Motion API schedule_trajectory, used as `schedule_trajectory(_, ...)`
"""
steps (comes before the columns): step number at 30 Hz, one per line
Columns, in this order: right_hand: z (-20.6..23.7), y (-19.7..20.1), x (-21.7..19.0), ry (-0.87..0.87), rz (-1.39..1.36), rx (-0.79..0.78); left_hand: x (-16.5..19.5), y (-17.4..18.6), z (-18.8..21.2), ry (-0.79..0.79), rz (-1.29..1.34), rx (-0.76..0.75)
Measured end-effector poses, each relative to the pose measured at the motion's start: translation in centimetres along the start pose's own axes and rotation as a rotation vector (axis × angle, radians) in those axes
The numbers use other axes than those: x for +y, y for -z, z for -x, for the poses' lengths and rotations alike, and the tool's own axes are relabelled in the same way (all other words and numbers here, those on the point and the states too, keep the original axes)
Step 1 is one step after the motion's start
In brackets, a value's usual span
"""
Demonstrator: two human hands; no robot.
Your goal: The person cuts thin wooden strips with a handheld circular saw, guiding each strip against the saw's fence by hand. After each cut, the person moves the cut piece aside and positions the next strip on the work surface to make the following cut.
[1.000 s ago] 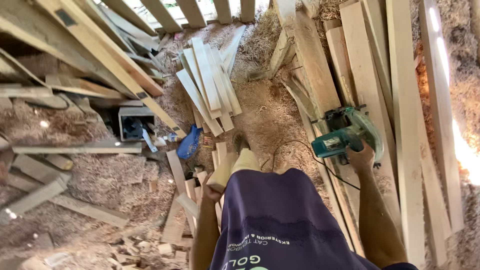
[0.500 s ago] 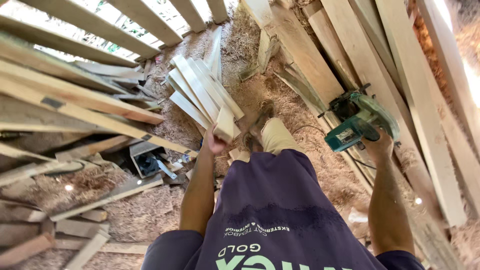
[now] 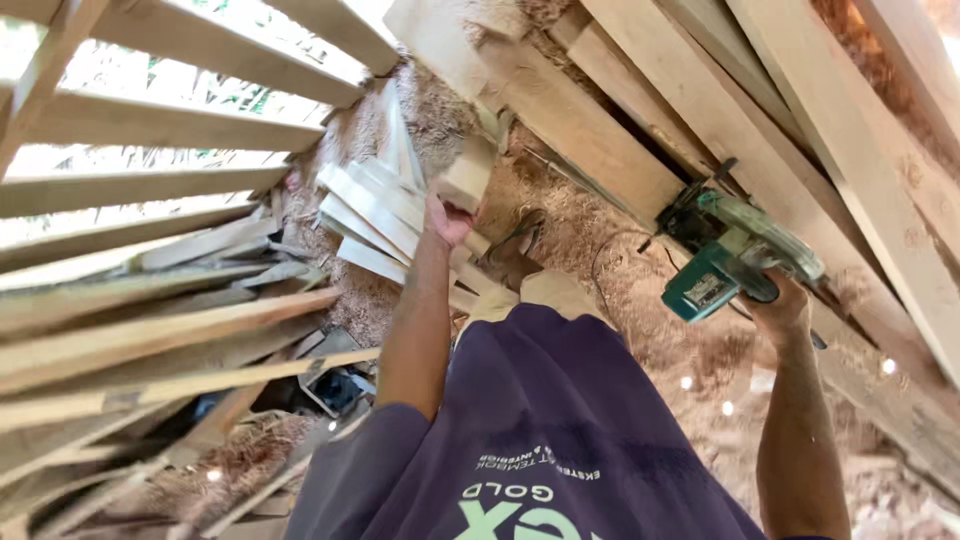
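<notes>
Two hands grip: left hand [image 3: 447, 218] one wood block [image 3: 466, 177], right hand [image 3: 782, 305] one green circular saw [image 3: 733, 255].

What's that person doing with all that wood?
A person is standing on sawdust among lots of planks. Their left hand holds a short wood block up over a pile of cut pieces. Their right hand grips a green circular saw, held by long boards that lean across the ground.
</notes>
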State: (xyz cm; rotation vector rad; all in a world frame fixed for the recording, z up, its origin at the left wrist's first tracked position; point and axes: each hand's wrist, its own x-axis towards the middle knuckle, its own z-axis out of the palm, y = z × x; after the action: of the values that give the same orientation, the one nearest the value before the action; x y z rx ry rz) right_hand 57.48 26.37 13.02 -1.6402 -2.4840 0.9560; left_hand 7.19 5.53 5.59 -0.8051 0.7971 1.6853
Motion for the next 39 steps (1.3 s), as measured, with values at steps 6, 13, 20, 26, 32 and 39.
schedule_trajectory(6,0.4,-0.4,0.6,-0.099,-0.006,0.008,1.9,-5.3,-6.0,0.07,-0.029,0.12)
schedule_trajectory(13,-0.3,-0.6,1.2,-0.029,-0.008,0.016,2.9,-7.7,-7.5,0.089,-0.266,0.227)
schedule_trajectory(20,-0.2,-0.6,1.9,-0.009,0.05,-0.008,2.3,-9.0,-10.3,0.053,-0.069,0.195)
schedule_trajectory(26,-0.3,-0.6,2.4,-0.03,-0.027,-0.042,2.0,-7.9,-11.3,0.063,-0.108,0.153)
schedule_trajectory(32,-0.6,0.2,2.7,-0.194,-0.113,-0.254,3.1,-9.7,-10.4,0.053,-0.527,0.291)
schedule_trajectory(39,-1.9,0.7,2.0,-0.358,-0.036,-0.518,2.5,-10.4,-11.0,-0.289,-1.019,0.399)
